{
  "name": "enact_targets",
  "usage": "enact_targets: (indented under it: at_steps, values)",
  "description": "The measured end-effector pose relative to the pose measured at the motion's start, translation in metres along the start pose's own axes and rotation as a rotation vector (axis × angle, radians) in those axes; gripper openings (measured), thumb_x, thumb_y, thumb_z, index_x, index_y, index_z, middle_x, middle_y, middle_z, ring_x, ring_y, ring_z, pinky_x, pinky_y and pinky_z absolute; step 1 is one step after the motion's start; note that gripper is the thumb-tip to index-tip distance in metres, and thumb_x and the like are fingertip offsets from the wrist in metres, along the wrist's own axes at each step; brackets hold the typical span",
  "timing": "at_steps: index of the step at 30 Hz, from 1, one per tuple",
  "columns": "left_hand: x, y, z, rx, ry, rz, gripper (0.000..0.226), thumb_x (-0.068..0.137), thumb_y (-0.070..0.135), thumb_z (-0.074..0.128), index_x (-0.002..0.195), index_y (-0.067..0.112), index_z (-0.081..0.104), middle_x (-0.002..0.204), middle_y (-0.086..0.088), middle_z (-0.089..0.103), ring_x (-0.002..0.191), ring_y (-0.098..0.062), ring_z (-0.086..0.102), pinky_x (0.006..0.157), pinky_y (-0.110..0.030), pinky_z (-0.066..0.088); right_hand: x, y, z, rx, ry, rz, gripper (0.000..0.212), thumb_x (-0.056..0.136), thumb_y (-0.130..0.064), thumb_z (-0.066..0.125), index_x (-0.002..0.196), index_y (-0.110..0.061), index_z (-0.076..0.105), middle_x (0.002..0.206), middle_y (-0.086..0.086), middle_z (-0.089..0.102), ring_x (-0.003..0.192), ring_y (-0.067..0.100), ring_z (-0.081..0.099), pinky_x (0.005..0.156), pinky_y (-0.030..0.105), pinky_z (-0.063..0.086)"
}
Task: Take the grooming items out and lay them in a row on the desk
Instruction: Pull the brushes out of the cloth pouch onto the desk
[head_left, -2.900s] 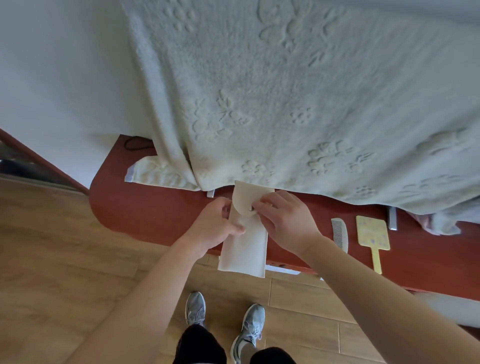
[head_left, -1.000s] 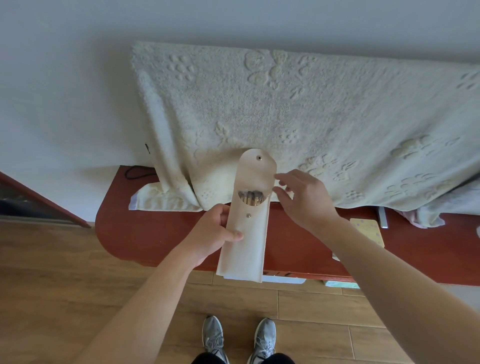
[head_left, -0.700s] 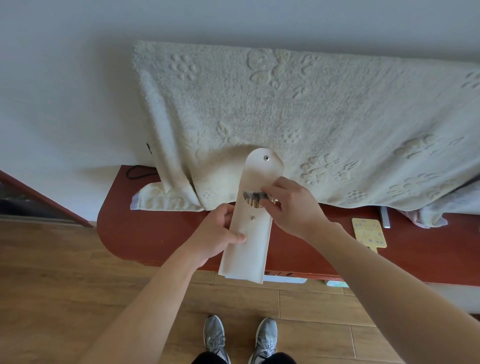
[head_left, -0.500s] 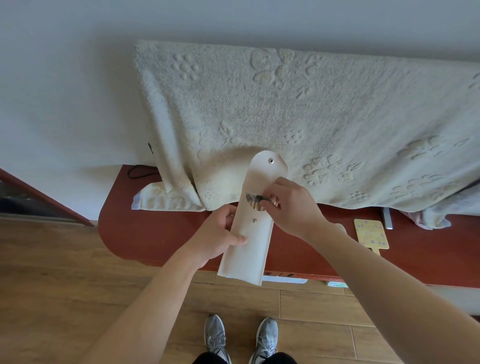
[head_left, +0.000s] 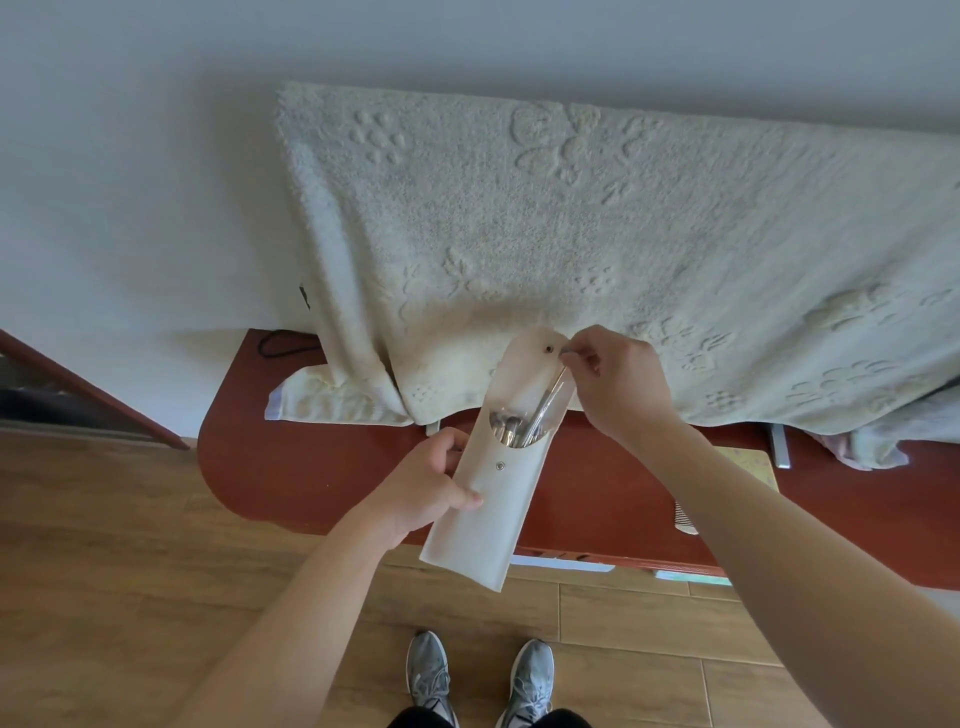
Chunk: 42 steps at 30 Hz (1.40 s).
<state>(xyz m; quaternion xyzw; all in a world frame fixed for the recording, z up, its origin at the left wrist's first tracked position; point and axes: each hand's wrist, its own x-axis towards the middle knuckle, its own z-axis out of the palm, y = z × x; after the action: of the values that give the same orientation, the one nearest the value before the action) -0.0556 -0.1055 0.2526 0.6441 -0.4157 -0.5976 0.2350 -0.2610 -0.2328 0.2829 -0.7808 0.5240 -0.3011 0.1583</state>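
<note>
Both my hands are at work above the red desk (head_left: 311, 467): my left hand (head_left: 426, 488) grips the middle of the cream pouch (head_left: 483, 519), tilted with its flap open, while my right hand (head_left: 618, 384) pinches the top of a thin metal tool (head_left: 545, 405) standing partly out of the pouch mouth. More metal tools (head_left: 506, 431) sit inside that mouth, and a comb (head_left: 687, 522) lies on the desk by my right forearm.
</note>
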Motion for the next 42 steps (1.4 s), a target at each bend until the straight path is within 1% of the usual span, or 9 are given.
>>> enact_targets:
  at_steps: [5, 13, 18, 23, 26, 28, 34, 38, 42]
  values:
    - [-0.001, -0.003, -0.003, 0.0, 0.072, -0.07, 0.045, 0.075, -0.004, 0.068, 0.109, 0.022, 0.058, 0.098, 0.003, 0.074, 0.094, -0.017, 0.069, 0.087, -0.038, 0.052, 0.008, 0.004, -0.008, -0.003, 0.07, 0.02, 0.006, 0.087, -0.01, 0.061, 0.084, -0.012, 0.066, 0.076, 0.0, 0.068, 0.069, 0.019, 0.061, 0.064, 0.03, 0.047]
    - [-0.004, 0.001, -0.012, -0.045, 0.173, -0.126, 0.049, 0.076, -0.007, 0.068, 0.111, 0.024, 0.057, 0.106, 0.0, 0.069, 0.098, -0.017, 0.065, 0.078, -0.032, 0.049, 0.012, 0.016, -0.027, -0.015, 0.121, 0.057, 0.009, 0.088, -0.008, 0.059, 0.086, -0.011, 0.067, 0.075, 0.0, 0.067, 0.068, 0.02, 0.061, 0.063, 0.031, 0.048]
    - [-0.001, 0.003, -0.012, -0.07, 0.194, -0.112, 0.05, 0.073, -0.006, 0.071, 0.112, 0.023, 0.058, 0.104, 0.002, 0.072, 0.099, -0.019, 0.067, 0.093, -0.041, 0.051, -0.004, 0.03, -0.01, -0.043, -0.049, 0.083, 0.008, 0.088, -0.009, 0.059, 0.087, -0.011, 0.067, 0.077, 0.0, 0.067, 0.069, 0.02, 0.058, 0.064, 0.03, 0.047]
    - [0.004, 0.002, -0.007, -0.094, 0.196, -0.101, 0.051, 0.073, -0.007, 0.071, 0.112, 0.023, 0.059, 0.101, 0.004, 0.073, 0.097, -0.016, 0.069, 0.086, -0.036, 0.052, -0.023, 0.054, 0.026, -0.082, -0.273, 0.127, 0.01, 0.091, -0.014, 0.055, 0.09, -0.014, 0.065, 0.079, 0.002, 0.068, 0.073, 0.022, 0.06, 0.067, 0.035, 0.051]
    - [0.009, -0.003, -0.004, -0.12, 0.207, -0.095, 0.053, 0.074, -0.01, 0.069, 0.114, 0.023, 0.059, 0.1, 0.006, 0.074, 0.093, -0.012, 0.07, 0.081, -0.031, 0.052, -0.031, 0.072, 0.046, -0.082, -0.389, 0.163, 0.008, 0.091, -0.016, 0.056, 0.091, -0.018, 0.064, 0.084, -0.002, 0.068, 0.077, 0.02, 0.06, 0.069, 0.034, 0.051]
    - [0.014, -0.006, -0.002, -0.131, 0.208, -0.1, 0.053, 0.074, -0.01, 0.068, 0.114, 0.023, 0.06, 0.098, 0.007, 0.075, 0.091, -0.012, 0.071, 0.083, -0.033, 0.053, -0.034, 0.082, 0.058, -0.08, -0.441, 0.168, 0.008, 0.091, -0.016, 0.056, 0.092, -0.019, 0.063, 0.087, -0.004, 0.068, 0.08, 0.02, 0.062, 0.071, 0.033, 0.05]
    - [0.033, -0.018, 0.005, -0.141, 0.214, -0.126, 0.046, 0.076, -0.009, 0.068, 0.111, 0.019, 0.059, 0.097, 0.006, 0.075, 0.091, -0.015, 0.071, 0.086, -0.039, 0.054, -0.036, 0.102, 0.093, -0.086, -0.52, 0.158, 0.011, 0.091, -0.016, 0.055, 0.095, -0.019, 0.065, 0.093, -0.003, 0.07, 0.089, 0.02, 0.062, 0.075, 0.029, 0.045]
    - [0.044, -0.024, 0.009, -0.147, 0.222, -0.115, 0.048, 0.076, -0.01, 0.068, 0.112, 0.02, 0.059, 0.098, 0.006, 0.075, 0.09, -0.012, 0.071, 0.085, -0.036, 0.053, -0.034, 0.114, 0.112, -0.075, -0.532, 0.157, 0.011, 0.091, -0.017, 0.055, 0.093, -0.018, 0.066, 0.093, -0.002, 0.069, 0.089, 0.021, 0.062, 0.075, 0.031, 0.047]
    - [0.05, -0.028, 0.01, -0.156, 0.212, -0.105, 0.048, 0.077, -0.009, 0.069, 0.113, 0.021, 0.058, 0.1, 0.006, 0.075, 0.092, -0.012, 0.071, 0.084, -0.035, 0.052, -0.033, 0.123, 0.129, -0.09, -0.541, 0.136, 0.012, 0.091, -0.02, 0.055, 0.093, -0.019, 0.067, 0.094, -0.001, 0.067, 0.09, 0.023, 0.06, 0.073, 0.03, 0.042]
